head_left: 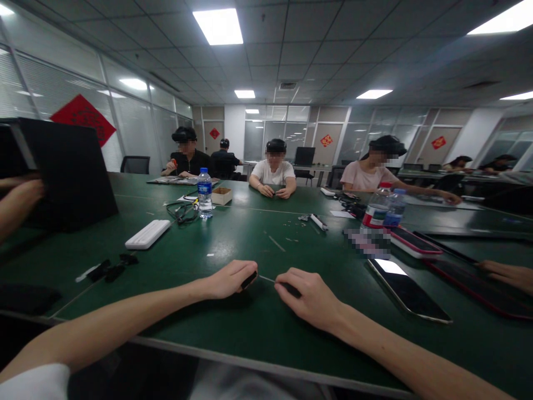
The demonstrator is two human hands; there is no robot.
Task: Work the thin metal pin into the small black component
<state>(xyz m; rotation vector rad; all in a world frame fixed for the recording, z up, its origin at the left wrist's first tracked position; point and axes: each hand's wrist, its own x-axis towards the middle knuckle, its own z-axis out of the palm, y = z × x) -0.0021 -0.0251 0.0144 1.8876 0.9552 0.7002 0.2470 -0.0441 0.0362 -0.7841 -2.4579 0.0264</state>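
Note:
My left hand (230, 279) rests low over the green table (187, 328), its fingers closed around a small black piece (249, 280). Across a short gap, my right hand (307, 293) is also closed, with a second small black piece (291, 289) showing under its fingers. A thin pale strip or rod (267, 279) spans the gap between the two hands. Whether it joins the two black pieces is hidden by my fingers, and their exact kind cannot be made out.
A phone (410, 290) lies right of my right hand. Bottles (205, 193) stand farther off, near a cardboard box (221, 195). A white power strip (147, 234) and black scraps (112, 269) lie left. Co-workers sit around; another person's hand (510, 275) is at far right.

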